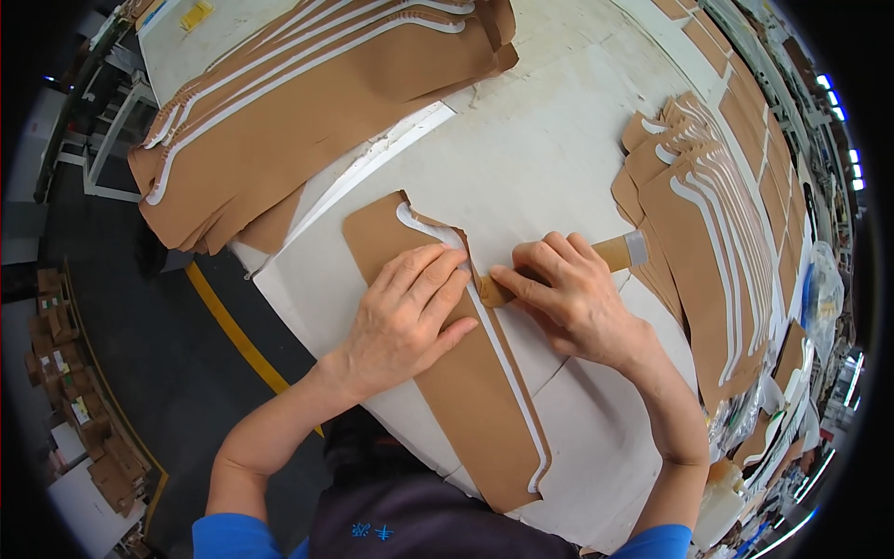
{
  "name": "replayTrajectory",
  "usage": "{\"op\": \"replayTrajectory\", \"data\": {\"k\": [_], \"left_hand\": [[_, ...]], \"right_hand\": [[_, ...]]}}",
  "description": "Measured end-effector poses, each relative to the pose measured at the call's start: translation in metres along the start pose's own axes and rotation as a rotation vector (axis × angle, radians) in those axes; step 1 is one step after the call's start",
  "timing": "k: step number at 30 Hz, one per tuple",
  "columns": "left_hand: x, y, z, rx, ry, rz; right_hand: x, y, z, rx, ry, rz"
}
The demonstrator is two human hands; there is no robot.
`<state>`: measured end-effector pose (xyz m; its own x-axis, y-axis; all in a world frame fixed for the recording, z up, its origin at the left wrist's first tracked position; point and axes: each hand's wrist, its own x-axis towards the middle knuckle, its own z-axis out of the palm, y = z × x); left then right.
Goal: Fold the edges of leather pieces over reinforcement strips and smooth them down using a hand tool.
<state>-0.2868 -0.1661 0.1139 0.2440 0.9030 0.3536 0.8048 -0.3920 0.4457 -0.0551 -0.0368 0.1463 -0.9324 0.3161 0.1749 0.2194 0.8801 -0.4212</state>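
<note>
- Centrally in the frame, a brown leather-like panel (475, 401) lies slantwise on the pale table (549, 140), running from upper left of centre down to the lower middle.
- Along its right-hand edge runs a white strip (510, 365), curved at both ends.
- The left hand (410, 312) rests palm down on the panel, fingers loosely side by side and thumb apart, its fingertips on the strip near the panel's upper part.
- Just right of centre, the right hand (582, 303) has its fingers curled around a flat tan tool (615, 252); the tool's grey end points to the right, and its other end meets the panel's edge beside the left fingertips.
- A stack of larger brown panels (326, 121) with white strips fills the upper left.
- At the right of the frame, more brown pieces (698, 252) lie fanned, white strips showing.
- Clear plastic (824, 289) sits at the far right.
- At the lower left, cardboard boxes (112, 475) stand beyond a yellow floor line (237, 335).
</note>
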Motion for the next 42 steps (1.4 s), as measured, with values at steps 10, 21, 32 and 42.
{"op": "replayTrajectory", "data": {"k": [10, 21, 32, 42], "left_hand": [[0.003, -0.003, -0.005, 0.033, 0.023, -0.026], [0.000, -0.002, -0.003, -0.039, 0.034, -0.065], [-0.040, 0.035, -0.004, -0.019, -0.003, -0.064], [-0.041, 0.033, -0.006, -0.041, 0.012, -0.089]], "right_hand": [[0.019, 0.008, -0.001, -0.001, 0.007, -0.008], [0.031, 0.017, -0.005, -0.002, -0.035, -0.050], [-0.005, -0.026, 0.003, 0.012, -0.036, -0.017], [0.008, -0.015, 0.003, -0.007, -0.059, -0.092]]}}
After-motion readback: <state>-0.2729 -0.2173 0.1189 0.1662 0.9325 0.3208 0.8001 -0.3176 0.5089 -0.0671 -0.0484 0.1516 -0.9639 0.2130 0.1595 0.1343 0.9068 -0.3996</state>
